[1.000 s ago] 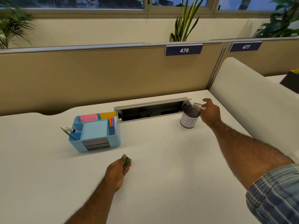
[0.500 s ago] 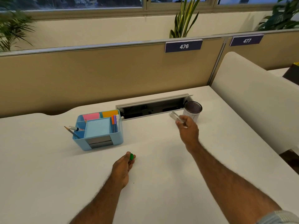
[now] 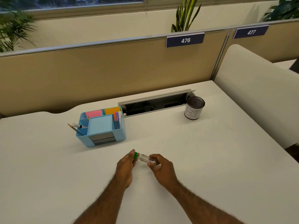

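Note:
My left hand (image 3: 125, 166) pinches a small green piece (image 3: 135, 155) low over the white desk (image 3: 210, 151). My right hand (image 3: 160, 165) holds a small clear plastic tube (image 3: 145, 158) between thumb and fingers. The tube's open end points left at the green piece, almost touching it. Both hands meet near the middle of the desk, in front of the blue organiser (image 3: 102, 126).
The blue organiser holds sticky notes, pens and a pencil. A black mesh cup (image 3: 194, 109) with a white paper label stands at the back right beside an open cable tray (image 3: 155, 103). A beige partition runs behind, a white panel on the right.
My right hand has come back from the mesh cup with the clear tube, down and left to my left hand. My left hand has lifted the green piece slightly toward it.

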A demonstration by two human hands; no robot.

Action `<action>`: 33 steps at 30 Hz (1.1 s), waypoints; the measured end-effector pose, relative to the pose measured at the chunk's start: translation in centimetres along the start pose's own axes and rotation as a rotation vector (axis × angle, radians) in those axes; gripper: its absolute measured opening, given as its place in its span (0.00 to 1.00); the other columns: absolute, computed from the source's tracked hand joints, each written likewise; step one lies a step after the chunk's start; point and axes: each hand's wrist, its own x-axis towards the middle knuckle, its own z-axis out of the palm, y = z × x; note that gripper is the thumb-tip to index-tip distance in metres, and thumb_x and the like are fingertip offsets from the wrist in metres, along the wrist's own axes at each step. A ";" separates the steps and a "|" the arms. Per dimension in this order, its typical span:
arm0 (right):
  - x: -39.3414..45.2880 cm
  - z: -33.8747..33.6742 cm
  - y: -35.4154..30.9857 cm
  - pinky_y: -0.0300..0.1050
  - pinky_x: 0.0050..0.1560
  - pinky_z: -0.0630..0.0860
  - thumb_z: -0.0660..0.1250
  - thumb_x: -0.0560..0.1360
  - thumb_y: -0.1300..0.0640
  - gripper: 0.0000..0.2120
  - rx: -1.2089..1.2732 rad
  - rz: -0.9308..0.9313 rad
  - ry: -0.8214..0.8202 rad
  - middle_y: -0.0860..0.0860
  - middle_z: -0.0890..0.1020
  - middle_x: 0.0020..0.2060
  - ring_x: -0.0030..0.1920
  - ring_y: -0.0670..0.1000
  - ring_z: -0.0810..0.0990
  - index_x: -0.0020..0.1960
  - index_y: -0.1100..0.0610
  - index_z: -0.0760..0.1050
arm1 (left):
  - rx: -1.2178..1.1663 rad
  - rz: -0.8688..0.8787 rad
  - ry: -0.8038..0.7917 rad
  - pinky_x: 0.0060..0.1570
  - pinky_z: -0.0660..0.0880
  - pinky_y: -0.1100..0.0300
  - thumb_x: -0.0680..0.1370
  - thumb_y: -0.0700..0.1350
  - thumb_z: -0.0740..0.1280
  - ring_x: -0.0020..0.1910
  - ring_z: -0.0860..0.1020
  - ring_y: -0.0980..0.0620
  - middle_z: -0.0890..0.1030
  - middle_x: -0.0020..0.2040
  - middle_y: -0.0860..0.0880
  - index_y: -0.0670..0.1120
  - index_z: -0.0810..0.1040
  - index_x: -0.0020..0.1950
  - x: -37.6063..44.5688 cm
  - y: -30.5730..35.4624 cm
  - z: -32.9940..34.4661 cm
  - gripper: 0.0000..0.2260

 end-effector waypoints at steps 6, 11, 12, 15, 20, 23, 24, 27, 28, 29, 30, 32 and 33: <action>-0.1 1.4 -0.2 0.41 0.51 0.78 0.72 0.72 0.50 0.14 -0.031 0.028 -0.027 0.42 0.83 0.48 0.45 0.43 0.79 0.56 0.47 0.78 | 0.078 0.061 -0.039 0.59 0.72 0.58 0.78 0.43 0.65 0.50 0.80 0.52 0.84 0.50 0.46 0.43 0.80 0.58 -0.5 -0.5 -0.2 0.10; 0.0 2.2 -0.4 0.39 0.50 0.78 0.72 0.72 0.50 0.13 -0.027 0.041 -0.007 0.43 0.84 0.48 0.42 0.41 0.78 0.56 0.47 0.78 | 0.128 0.095 -0.072 0.61 0.71 0.56 0.78 0.44 0.65 0.53 0.79 0.51 0.84 0.51 0.48 0.47 0.81 0.55 -0.5 -0.8 -0.5 0.09; 0.0 2.2 -0.5 0.39 0.50 0.78 0.72 0.72 0.50 0.13 -0.016 0.045 -0.001 0.43 0.84 0.48 0.43 0.41 0.79 0.56 0.47 0.78 | 0.134 0.099 -0.079 0.61 0.71 0.56 0.78 0.44 0.64 0.55 0.79 0.51 0.83 0.52 0.48 0.47 0.81 0.56 -0.5 -0.8 -0.6 0.09; -0.2 2.5 -0.6 0.40 0.50 0.78 0.72 0.72 0.52 0.12 -0.003 0.052 0.009 0.45 0.85 0.48 0.45 0.44 0.81 0.55 0.50 0.78 | 0.169 0.115 -0.074 0.66 0.70 0.54 0.78 0.44 0.64 0.59 0.77 0.48 0.82 0.58 0.45 0.44 0.79 0.61 -0.5 -1.0 -0.9 0.13; -0.9 3.4 -0.6 0.28 0.43 0.73 0.72 0.73 0.54 0.10 0.011 0.116 0.006 0.46 0.85 0.47 0.43 0.43 0.80 0.54 0.52 0.78 | 0.227 0.142 -0.093 0.70 0.67 0.50 0.78 0.42 0.64 0.63 0.76 0.47 0.80 0.61 0.44 0.41 0.76 0.66 -0.8 -1.2 -1.0 0.16; -0.9 3.5 -0.6 0.25 0.43 0.70 0.71 0.73 0.54 0.10 0.009 0.145 -0.010 0.45 0.84 0.46 0.44 0.43 0.79 0.54 0.53 0.78 | 0.238 0.142 -0.108 0.69 0.68 0.53 0.78 0.42 0.65 0.61 0.78 0.48 0.82 0.60 0.44 0.42 0.76 0.65 -0.8 -1.1 -1.2 0.16; -0.7 3.4 -0.6 0.26 0.44 0.71 0.71 0.73 0.54 0.11 0.006 0.152 -0.023 0.45 0.84 0.46 0.44 0.43 0.79 0.54 0.53 0.79 | 0.238 0.140 -0.114 0.67 0.69 0.54 0.78 0.43 0.65 0.60 0.78 0.49 0.82 0.59 0.45 0.42 0.77 0.65 -0.7 -1.1 -1.3 0.16; -0.2 3.3 -0.9 0.35 0.49 0.75 0.70 0.74 0.54 0.10 0.010 0.173 -0.062 0.48 0.85 0.48 0.46 0.46 0.80 0.55 0.54 0.79 | 0.220 0.124 -0.132 0.62 0.71 0.59 0.78 0.43 0.64 0.57 0.79 0.52 0.83 0.55 0.47 0.42 0.77 0.65 -0.6 -1.2 -1.6 0.16; -0.1 3.3 -1.1 0.37 0.50 0.75 0.69 0.74 0.54 0.10 0.009 0.185 -0.077 0.48 0.85 0.48 0.46 0.46 0.80 0.55 0.54 0.79 | 0.207 0.115 -0.134 0.62 0.71 0.58 0.78 0.42 0.64 0.57 0.79 0.52 0.83 0.55 0.47 0.42 0.77 0.65 -0.6 -1.2 -1.7 0.15; 0.0 3.4 -1.2 0.38 0.50 0.75 0.69 0.75 0.54 0.10 0.006 0.196 -0.093 0.48 0.84 0.48 0.46 0.47 0.80 0.55 0.54 0.79 | 0.194 0.110 -0.137 0.64 0.71 0.57 0.78 0.42 0.65 0.58 0.79 0.50 0.83 0.55 0.46 0.42 0.77 0.65 -0.5 -1.2 -1.8 0.15; 0.1 3.4 -1.2 0.38 0.49 0.75 0.69 0.75 0.54 0.10 0.006 0.207 -0.109 0.48 0.84 0.48 0.46 0.47 0.80 0.55 0.54 0.79 | 0.188 0.109 -0.142 0.64 0.71 0.56 0.78 0.42 0.65 0.59 0.79 0.49 0.83 0.56 0.44 0.42 0.77 0.65 -0.4 -1.2 -1.9 0.15; 0.1 3.4 -1.4 0.37 0.48 0.75 0.68 0.75 0.54 0.09 0.037 0.242 -0.130 0.49 0.85 0.47 0.46 0.47 0.81 0.54 0.54 0.80 | 0.188 0.105 -0.153 0.65 0.71 0.55 0.78 0.42 0.65 0.59 0.79 0.48 0.83 0.58 0.43 0.42 0.77 0.64 -0.4 -1.1 -2.1 0.15; 0.2 3.3 -1.5 0.37 0.47 0.75 0.68 0.75 0.54 0.09 0.067 0.266 -0.140 0.49 0.85 0.46 0.45 0.47 0.81 0.53 0.54 0.80 | 0.187 0.102 -0.155 0.64 0.71 0.56 0.78 0.41 0.65 0.59 0.79 0.48 0.83 0.58 0.42 0.42 0.77 0.64 -0.5 -1.0 -2.1 0.15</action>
